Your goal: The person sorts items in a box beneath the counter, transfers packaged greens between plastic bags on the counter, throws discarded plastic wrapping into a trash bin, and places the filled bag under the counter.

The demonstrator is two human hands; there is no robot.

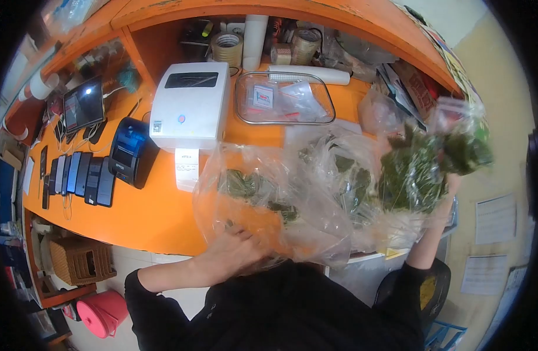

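Observation:
My left hand (236, 248) is closed on the lower left edge of a large clear plastic bag (213, 187) on the orange desk. Inside that bag a small packet of green leaves (241, 183) shows through the film. My right hand (453, 182), partly hidden, grips a clear packet of green leaves (468, 151), raised at the right and blurred by motion. Just left of it is a bigger clear bag full of green leaves (412, 175). Between the hands, more leaves (352, 181) show through crumpled plastic.
A white label printer (190, 105) with a printed slip (187, 169) stands behind the bags. Beside it are a wire-rimmed tray (285, 120) and a dark small printer (128, 153). Several phones (76, 174) line the left side, near a tablet (84, 102). Tape rolls (227, 48) fill the shelf.

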